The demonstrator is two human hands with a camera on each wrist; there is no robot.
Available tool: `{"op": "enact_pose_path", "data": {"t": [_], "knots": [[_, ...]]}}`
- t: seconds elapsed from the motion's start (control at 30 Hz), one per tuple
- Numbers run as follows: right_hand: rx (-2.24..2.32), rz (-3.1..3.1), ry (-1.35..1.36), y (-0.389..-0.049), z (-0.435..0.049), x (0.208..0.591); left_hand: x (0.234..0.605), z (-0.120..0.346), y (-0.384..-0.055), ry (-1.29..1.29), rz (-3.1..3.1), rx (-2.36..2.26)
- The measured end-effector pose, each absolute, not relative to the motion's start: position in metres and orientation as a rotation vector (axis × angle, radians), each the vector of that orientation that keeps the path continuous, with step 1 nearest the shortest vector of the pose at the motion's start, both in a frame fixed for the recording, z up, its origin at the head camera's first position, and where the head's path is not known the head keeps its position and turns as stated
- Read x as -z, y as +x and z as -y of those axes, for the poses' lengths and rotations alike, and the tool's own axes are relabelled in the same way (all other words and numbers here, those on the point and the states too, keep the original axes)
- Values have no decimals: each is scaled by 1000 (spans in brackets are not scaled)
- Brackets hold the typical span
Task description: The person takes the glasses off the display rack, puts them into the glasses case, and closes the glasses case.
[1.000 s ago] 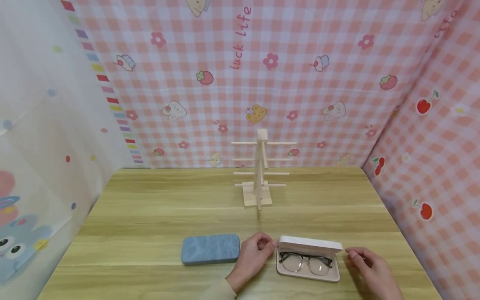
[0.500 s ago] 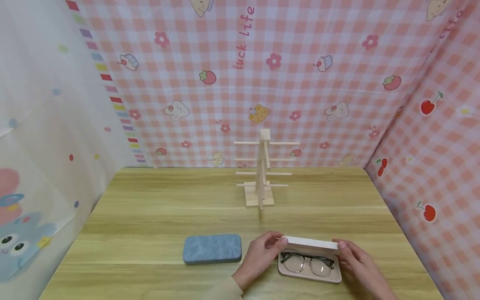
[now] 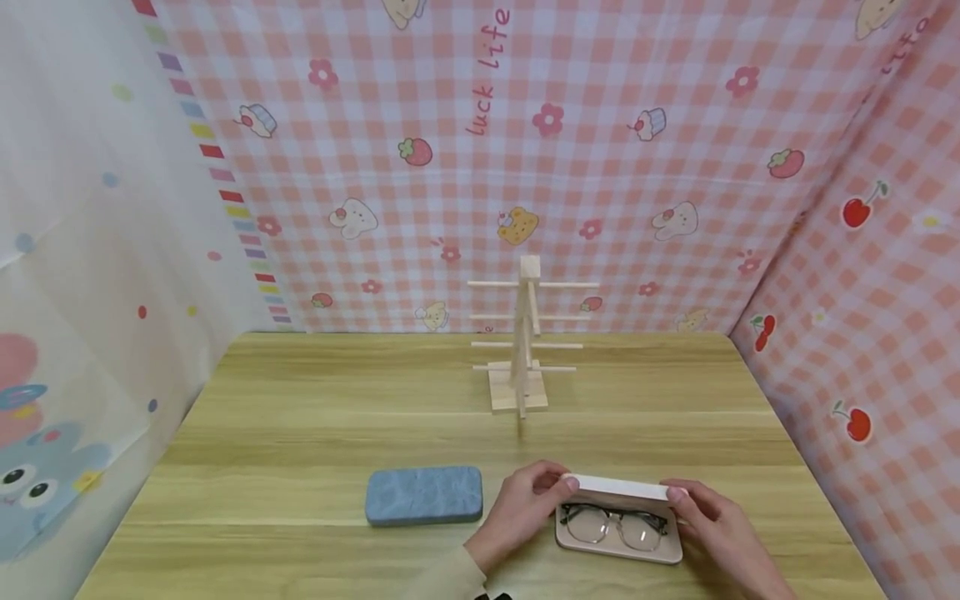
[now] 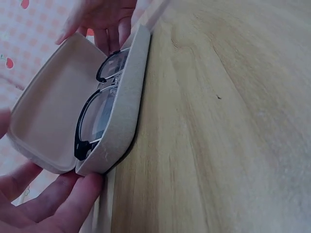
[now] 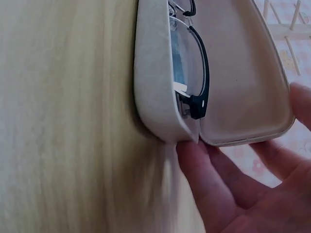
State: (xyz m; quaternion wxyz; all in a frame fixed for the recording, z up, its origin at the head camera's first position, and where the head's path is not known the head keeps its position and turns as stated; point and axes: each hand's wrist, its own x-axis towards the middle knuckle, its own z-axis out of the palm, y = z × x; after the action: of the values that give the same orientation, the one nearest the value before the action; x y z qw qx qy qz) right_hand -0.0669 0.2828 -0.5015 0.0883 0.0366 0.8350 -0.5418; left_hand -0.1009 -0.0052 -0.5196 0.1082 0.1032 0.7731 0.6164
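Observation:
A pale cream glasses case (image 3: 618, 550) lies on the table with its lid raised. Black-topped, thin-rimmed glasses (image 3: 615, 527) rest inside it, arms folded. My left hand (image 3: 523, 507) grips the lid's left end, thumb at the upper edge, while lower fingertips touch the case near the hinge in the left wrist view. At the other end my right hand (image 3: 716, 525) holds the lid the same way, its thumb on the corner. The right wrist view shows the fingers (image 5: 204, 179) of that hand behind and under the case's end.
A closed blue glasses case (image 3: 424, 496) lies left of my left hand. Farther back stands a wooden rack (image 3: 522, 333) with several thin pegs sticking out sideways. Patterned cloth (image 3: 450, 167) hangs behind the wooden table (image 3: 300, 433) and at its sides.
Both hands have come from beside the cream case onto the ends of its lid. The lid tilts slightly farther back and the glasses stay in place. The blue case has not moved.

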Motion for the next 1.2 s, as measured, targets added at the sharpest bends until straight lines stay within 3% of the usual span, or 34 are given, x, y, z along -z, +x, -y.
{"op": "enact_pose_path", "data": {"t": [0.37,0.9,1.2], "knots": [[1688,-2361,-322,-70,-302,506,514,7,-96,187,-2065,-1959],[1577,-2342,-550,-67,-315,506,517,9,-91,221,-2029,-1924],[1321,-2648,-459,-62,-308,506,519,15,-90,276,-2035,-1881]]}}
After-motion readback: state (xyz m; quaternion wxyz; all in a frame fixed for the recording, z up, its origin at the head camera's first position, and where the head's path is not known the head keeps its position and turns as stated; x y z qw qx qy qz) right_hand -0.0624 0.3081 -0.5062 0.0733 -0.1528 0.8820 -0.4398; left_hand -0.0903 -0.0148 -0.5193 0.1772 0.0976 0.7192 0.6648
